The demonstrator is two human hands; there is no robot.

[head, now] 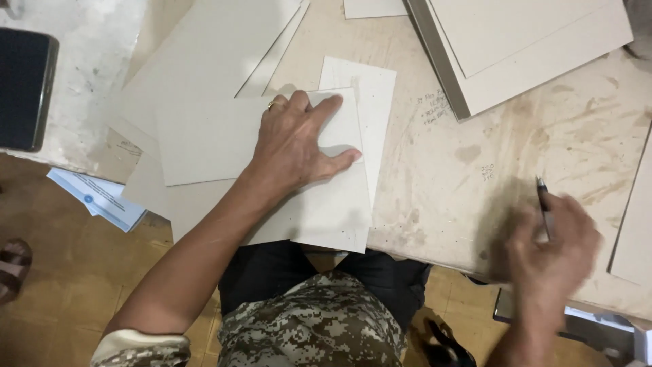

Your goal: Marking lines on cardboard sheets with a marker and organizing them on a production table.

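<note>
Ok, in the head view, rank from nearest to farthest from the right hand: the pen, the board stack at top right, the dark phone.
1. pen, held in the right hand.
2. board stack, up at the table's far right.
3. dark phone, far left edge.

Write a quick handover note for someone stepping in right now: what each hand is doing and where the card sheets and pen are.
Left hand: flat, palm down, pressing the top grey card sheet on a loose pile at the table's near edge.
Right hand: blurred, off to the right over the bare table, holding a pen tip up.
Stack of boards sits at the far right.
Done: sheets piled under the left hand.
Left: no pen marks visible on the top sheet.
</note>
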